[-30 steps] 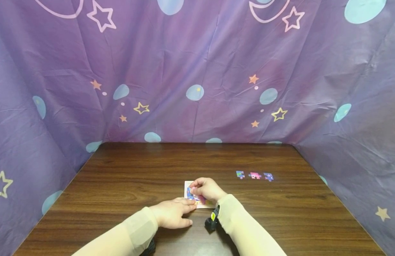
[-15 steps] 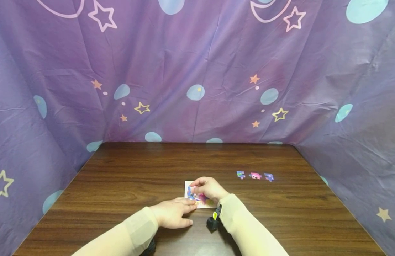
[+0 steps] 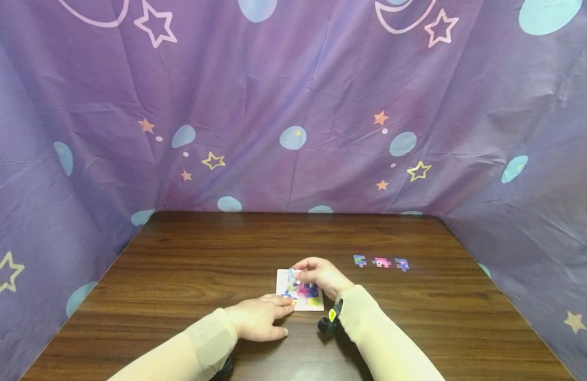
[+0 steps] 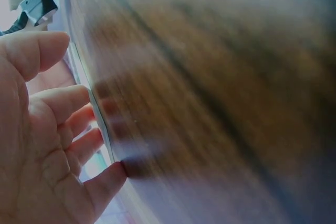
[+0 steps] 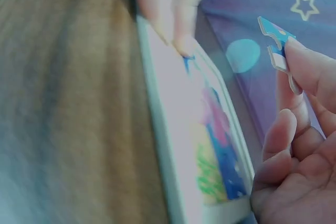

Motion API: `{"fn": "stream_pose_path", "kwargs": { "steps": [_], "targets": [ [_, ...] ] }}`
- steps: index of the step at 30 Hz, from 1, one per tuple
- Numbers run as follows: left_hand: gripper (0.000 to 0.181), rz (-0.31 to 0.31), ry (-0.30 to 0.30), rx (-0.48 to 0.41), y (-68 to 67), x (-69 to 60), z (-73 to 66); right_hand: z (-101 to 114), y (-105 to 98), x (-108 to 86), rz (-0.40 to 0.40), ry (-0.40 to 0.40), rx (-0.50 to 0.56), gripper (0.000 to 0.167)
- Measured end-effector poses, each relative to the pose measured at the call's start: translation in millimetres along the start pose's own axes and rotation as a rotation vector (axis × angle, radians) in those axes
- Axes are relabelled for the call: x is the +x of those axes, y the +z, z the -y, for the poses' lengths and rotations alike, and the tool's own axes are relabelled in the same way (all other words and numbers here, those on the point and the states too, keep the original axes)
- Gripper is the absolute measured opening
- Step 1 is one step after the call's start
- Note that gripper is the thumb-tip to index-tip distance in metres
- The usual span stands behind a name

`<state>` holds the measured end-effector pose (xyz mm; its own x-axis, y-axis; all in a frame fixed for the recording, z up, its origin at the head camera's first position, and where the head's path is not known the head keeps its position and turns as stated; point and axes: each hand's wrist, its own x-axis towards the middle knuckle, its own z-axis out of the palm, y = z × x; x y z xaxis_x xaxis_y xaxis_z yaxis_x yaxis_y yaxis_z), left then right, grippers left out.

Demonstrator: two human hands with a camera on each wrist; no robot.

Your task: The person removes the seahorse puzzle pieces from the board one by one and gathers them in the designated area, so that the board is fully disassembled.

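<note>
A small white-bordered puzzle board (image 3: 281,276) lies on the table, with a colourful picture on it. My left hand (image 3: 260,318) rests at its near left corner, fingers extended over the edge. In the left wrist view, the fingers of the left hand (image 4: 47,129) spread along the board's thin edge. My right hand (image 3: 324,277) is above the board's upper right part and pinches a puzzle piece (image 5: 277,29) between thumb and finger. The right wrist view shows this blue piece raised off the board, its cut edge facing out. The hands hide part of the picture.
Three loose puzzle pieces (image 3: 382,262) lie in a row on the brown wooden table (image 3: 203,248), right of the board. A purple curtain (image 3: 293,95) with stars and moons hangs behind and along both sides.
My right hand has moved right and slightly away from me with the puzzle piece, uncovering more of the board. The left hand keeps its place at the corner.
</note>
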<state>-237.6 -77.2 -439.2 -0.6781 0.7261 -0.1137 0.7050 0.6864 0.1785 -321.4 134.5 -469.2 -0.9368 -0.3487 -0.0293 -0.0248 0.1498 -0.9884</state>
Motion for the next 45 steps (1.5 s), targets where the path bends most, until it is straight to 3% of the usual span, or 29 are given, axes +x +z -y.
{"fn": "stream_pose_path", "kwargs": {
  "steps": [13,27,39,45],
  "targets": [
    [0.061,0.006,-0.012,-0.002,0.0,-0.1,-1.5,-1.5,-49.9,-10.8,-0.028,-0.025,-0.091,0.016],
    [0.06,0.002,-0.012,-0.007,3.0,0.4,0.3,-9.6,-109.2,-35.3,-0.084,0.049,-0.162,0.012],
    [0.06,0.001,-0.005,-0.003,2.9,1.6,0.1,-12.7,-141.2,-48.8,-0.134,0.081,-0.249,0.017],
    [0.06,0.004,-0.006,-0.003,2.5,1.2,0.1,-15.8,-150.8,-52.6,-0.117,0.096,-0.286,0.017]
  ]
}}
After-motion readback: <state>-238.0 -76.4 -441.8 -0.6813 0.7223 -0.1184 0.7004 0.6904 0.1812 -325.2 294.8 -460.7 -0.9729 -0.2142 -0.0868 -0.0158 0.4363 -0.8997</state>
